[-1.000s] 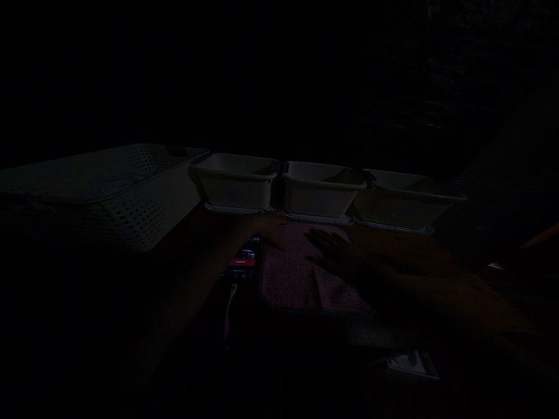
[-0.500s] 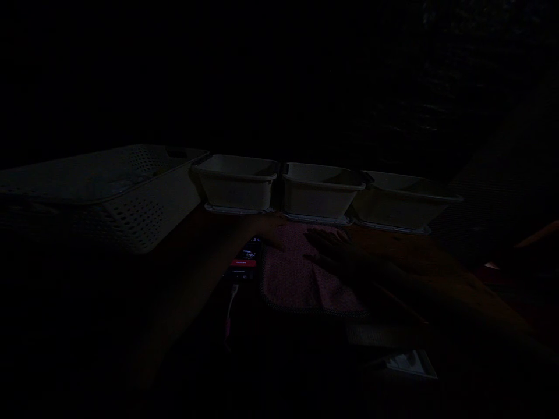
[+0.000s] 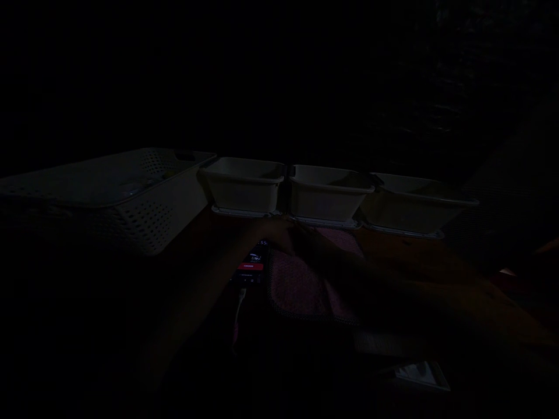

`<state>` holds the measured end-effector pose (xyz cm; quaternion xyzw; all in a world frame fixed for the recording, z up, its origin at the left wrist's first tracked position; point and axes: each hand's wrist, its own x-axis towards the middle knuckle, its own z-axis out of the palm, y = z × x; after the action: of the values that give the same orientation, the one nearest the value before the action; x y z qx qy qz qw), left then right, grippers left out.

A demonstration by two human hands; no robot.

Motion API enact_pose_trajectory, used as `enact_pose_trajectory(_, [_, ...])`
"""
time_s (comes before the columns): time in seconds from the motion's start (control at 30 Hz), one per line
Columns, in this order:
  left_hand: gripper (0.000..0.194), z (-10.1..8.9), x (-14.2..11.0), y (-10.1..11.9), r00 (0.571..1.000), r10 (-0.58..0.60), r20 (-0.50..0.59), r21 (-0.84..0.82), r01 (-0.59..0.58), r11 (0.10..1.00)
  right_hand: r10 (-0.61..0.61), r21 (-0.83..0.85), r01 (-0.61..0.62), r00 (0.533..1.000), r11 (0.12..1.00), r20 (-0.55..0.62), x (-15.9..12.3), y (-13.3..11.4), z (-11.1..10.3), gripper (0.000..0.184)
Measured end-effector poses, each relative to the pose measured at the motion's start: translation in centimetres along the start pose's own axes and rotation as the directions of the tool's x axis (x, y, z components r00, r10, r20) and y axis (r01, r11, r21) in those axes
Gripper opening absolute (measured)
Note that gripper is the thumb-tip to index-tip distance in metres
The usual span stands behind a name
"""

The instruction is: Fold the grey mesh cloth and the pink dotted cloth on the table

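The picture is very dark. A pink cloth (image 3: 297, 285) with a dark stitched edge lies flat on the table. My left hand (image 3: 277, 231) is at the cloth's far left corner, its fingers blurred and partly lost in shadow. Beside it, over the upper part of the cloth, my right hand (image 3: 312, 244) reaches in from the right and meets or overlaps the left one. Whether the fingers pinch the cloth cannot be made out. A lit phone (image 3: 248, 267) lies left of the cloth, partly behind my left forearm, with a cable (image 3: 240, 302) plugged into its near end.
Three pale bins, a left one (image 3: 244, 189), a middle one (image 3: 329, 195) and a right one (image 3: 414, 206), stand in a row beyond the cloth. A large perforated basket (image 3: 152, 221) with things inside is at the left. A small shiny packet (image 3: 421, 373) lies near the front.
My right hand, spread flat on the cloth before, has moved left and away from me to my left hand. The whole scene has shifted slightly right in view.
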<state>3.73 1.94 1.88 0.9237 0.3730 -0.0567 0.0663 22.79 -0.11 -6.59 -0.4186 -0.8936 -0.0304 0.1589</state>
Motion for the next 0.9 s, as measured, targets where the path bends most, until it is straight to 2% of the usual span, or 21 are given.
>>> enact_pose_trajectory(0.07, [0.083, -0.1, 0.0, 0.1, 1.000, -0.007, 0.012, -0.007, 0.007, 1.000, 0.034, -0.027, -0.035, 0.999, 0.999, -0.026, -0.3, -0.6, -0.1, 0.056])
enact_pose_trajectory(0.2, [0.089, -0.1, 0.0, 0.0, 0.999, -0.004, 0.037, -0.028, 0.006, 1.000, 0.087, -0.065, -0.086, 0.996, 0.994, 0.024, -1.1, -1.5, -0.7, 0.059])
enact_pose_trajectory(0.5, [0.097, 0.2, 0.3, -0.7, 0.998, 0.016, 0.056, -0.034, -0.014, 0.999, 0.166, -0.081, -0.159, 0.982, 0.984, 0.086, -2.6, -1.2, -2.0, 0.060])
enact_pose_trajectory(0.6, [0.100, 0.1, 0.3, -0.6, 0.999, 0.019, 0.050, -0.031, -0.017, 0.999, 0.174, -0.098, -0.165, 0.980, 0.981, 0.093, -3.3, -0.8, -2.2, 0.059])
enact_pose_trajectory(0.77, [0.095, 0.0, 0.2, -0.3, 0.999, 0.018, 0.049, -0.001, -0.018, 1.000, 0.121, -0.141, -0.116, 0.992, 0.983, 0.029, -4.5, 0.4, -2.0, 0.054])
enact_pose_trajectory(0.9, [0.096, -0.1, 0.2, -0.1, 0.999, -0.009, 0.052, 0.024, 0.008, 1.000, 0.106, -0.172, -0.100, 0.994, 0.980, 0.023, -5.3, 1.3, -1.8, 0.055])
